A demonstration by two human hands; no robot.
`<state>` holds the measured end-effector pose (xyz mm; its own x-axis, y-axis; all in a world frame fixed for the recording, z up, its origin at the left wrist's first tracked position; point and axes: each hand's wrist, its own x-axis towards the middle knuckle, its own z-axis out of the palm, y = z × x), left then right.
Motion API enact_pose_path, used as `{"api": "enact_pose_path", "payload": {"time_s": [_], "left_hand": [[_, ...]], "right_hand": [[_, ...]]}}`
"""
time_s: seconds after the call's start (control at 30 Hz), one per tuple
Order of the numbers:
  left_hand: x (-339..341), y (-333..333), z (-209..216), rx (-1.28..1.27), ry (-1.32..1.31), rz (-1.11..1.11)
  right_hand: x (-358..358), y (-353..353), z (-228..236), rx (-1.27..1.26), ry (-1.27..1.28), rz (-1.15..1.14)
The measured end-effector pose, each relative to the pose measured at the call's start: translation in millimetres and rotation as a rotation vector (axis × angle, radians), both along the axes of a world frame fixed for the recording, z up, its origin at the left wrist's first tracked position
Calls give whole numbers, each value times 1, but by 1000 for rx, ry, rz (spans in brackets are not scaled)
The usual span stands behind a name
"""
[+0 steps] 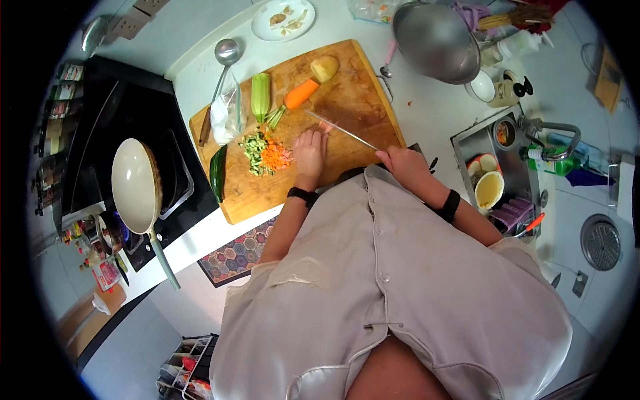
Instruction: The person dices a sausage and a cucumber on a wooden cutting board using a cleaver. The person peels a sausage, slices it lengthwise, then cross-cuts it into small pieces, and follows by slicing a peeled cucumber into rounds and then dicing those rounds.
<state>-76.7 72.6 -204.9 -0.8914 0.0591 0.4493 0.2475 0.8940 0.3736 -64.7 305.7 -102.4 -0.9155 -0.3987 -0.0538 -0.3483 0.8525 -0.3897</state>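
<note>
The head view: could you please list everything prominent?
Rectangular wooden board: 1, brown, counter
Metal knife: 1, silver, board
Diced vegetables: 1 heap, multicoloured, board
Peeled carrot: 1, orange, board
Cylindrical vegetables: 2, green, board
Rounded vegetable: 1, yellow, board
Flat stove: 1, black, left
Round frying pan: 1, cream, over stove
Large metal bowl: 1, grey, counter
Round plate: 1, white, counter
Metal sink: 1, silver, right
Left hand: 1, black-banded, board
Right hand: 1, black-banded, knife

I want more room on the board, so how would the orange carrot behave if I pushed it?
The carrot looks rounded, so it may roll on the cutting board. Thick and straight, it is probably stiff. The peeled potato near its upper end could block it.
</note>
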Motion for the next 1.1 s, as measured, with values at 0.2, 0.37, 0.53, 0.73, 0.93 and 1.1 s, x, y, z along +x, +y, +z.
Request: {"api": "enact_pose_path", "payload": {"time_s": [0.2, 0.37, 0.53, 0.73, 0.93, 1.1], "left_hand": [[-3, 1, 4, 63, 49, -35], [-3, 4, 7, 113, 75, -31], [-2, 3, 7, 79, 69, -27], [0, 2, 5, 84, 52, -2], [4, 0, 19, 27, 49, -12], [10, -6, 11, 33, 38, -35]], "right_hand": [[5, -3, -8, 43, -9, -24], [4, -3, 3, 50, 13, -32], [3, -1, 6, 30, -1, -15], [7, -2, -6, 52, 26, 21], [4, -2, -19, 82, 32, 27], [-2, -2, -7, 57, -38, 16]]}}
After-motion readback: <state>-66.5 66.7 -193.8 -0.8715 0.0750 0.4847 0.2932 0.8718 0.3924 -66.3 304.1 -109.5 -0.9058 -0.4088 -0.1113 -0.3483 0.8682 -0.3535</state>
